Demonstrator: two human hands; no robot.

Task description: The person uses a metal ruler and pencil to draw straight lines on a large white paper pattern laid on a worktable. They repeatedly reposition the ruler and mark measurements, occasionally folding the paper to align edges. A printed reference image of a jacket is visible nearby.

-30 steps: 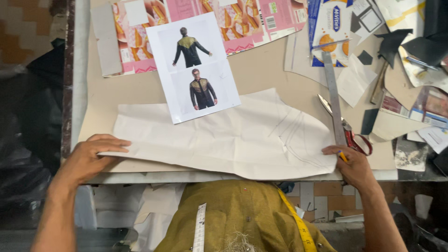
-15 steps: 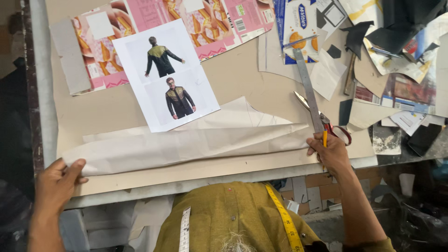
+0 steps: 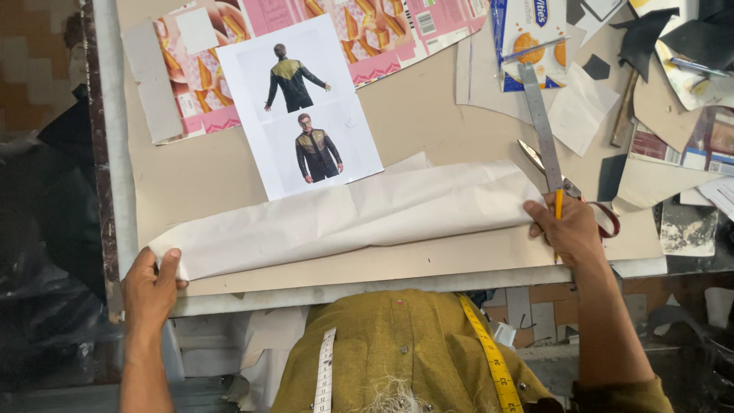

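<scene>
A large sheet of white paper (image 3: pixel 359 218) lies folded lengthwise on the brown cardboard work table (image 3: pixel 428 115). My left hand (image 3: pixel 149 287) pinches the paper's left end at the table's near edge. My right hand (image 3: pixel 569 229) presses on the paper's right end and holds a yellow pencil (image 3: pixel 558 205) between the fingers. A printed photo sheet showing a dark jacket with gold shoulders (image 3: pixel 298 107) lies just beyond the paper, its lower edge partly tucked under the fold.
A metal ruler (image 3: pixel 541 122) and red-handled scissors (image 3: pixel 589 203) lie by my right hand. Flattened pink packaging (image 3: pixel 367 30), card scraps and black offcuts (image 3: pixel 650 34) crowd the far and right side. A tape measure (image 3: pixel 489 352) hangs over my olive shirt.
The paper was spread flat; it is now folded over into a long narrow strip. My left hand slid left and nearer to the paper's end; my right hand moved up with the pencil.
</scene>
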